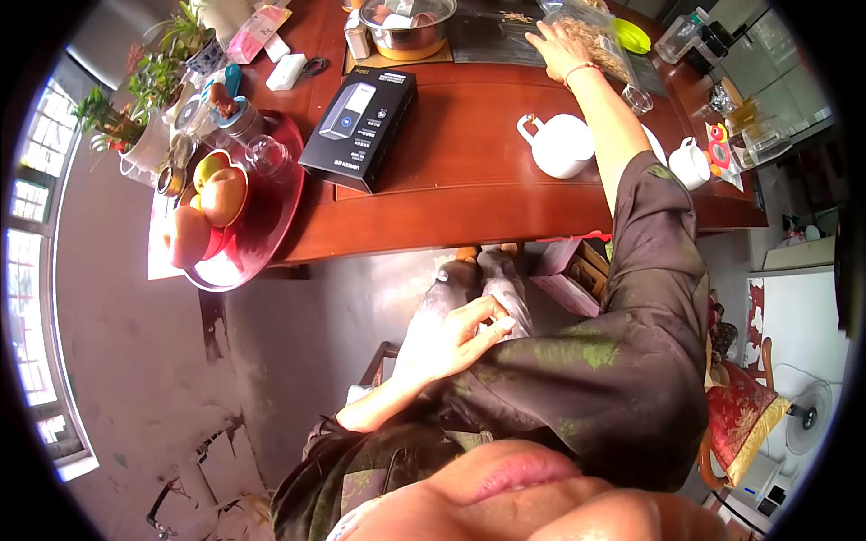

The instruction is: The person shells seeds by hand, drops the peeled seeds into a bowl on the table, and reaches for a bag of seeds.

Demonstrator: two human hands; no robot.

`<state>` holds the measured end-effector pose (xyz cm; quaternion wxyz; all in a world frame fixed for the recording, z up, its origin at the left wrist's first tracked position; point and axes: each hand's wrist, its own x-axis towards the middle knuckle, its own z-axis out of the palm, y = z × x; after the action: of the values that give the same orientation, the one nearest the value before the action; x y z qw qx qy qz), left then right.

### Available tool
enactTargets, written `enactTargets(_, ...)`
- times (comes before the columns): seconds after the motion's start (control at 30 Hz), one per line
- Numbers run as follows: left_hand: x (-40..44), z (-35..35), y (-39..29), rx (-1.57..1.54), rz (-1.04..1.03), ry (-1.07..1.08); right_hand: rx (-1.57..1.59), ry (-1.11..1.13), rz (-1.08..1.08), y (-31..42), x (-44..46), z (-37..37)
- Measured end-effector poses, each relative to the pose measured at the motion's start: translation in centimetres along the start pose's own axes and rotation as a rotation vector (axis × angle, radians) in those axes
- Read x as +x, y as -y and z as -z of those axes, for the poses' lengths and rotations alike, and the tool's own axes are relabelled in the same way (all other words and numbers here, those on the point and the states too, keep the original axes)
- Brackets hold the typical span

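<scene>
My right hand [561, 52] reaches across the wooden table [451, 204] to its far side, fingers spread, at the left edge of a clear bag of brown dried pieces [595, 47]. A red cord circles that wrist. A few loose pieces [516, 17] lie on the dark mat left of the fingers. My left hand [463, 340] is held low over my lap, fingers bent with thumb near the fingertips; whether anything small is between them cannot be made out. A white teapot [561, 146] stands nearer the table edge, below my right forearm.
A black box [359, 126] lies left of centre. Further left are a red tray [287, 180] with fruit, and potted plants [149, 95]. A steel pot [408, 32] stands at the back. A white cup [689, 164] is at the right. Under the table sits an open carton [577, 275].
</scene>
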<state>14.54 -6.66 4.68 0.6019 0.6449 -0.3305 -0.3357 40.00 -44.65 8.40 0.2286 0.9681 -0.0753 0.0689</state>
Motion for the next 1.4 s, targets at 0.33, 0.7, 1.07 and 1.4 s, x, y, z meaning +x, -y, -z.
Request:
enactTargets(0.33,0.4,-0.1,1.4,-0.004,0.001,-0.051,0.025,-0.164,0.088,-2.3,1.8,-5.6)
enactTargets(0.7,-0.7,-0.7,1.2,0.001,0.032,-0.062,0.166,0.07,0.014,-1.8,-4.2,0.7)
enactTargets(1.07,-0.3,-0.1,2.6,0.017,0.238,-0.111,0.044,-0.253,-0.131,-2.3,1.2,-3.0)
enactTargets(1.4,-0.1,0.3,1.2,-0.058,0.226,-0.121,0.22,-0.153,-0.012,-2.5,-2.1,-2.9)
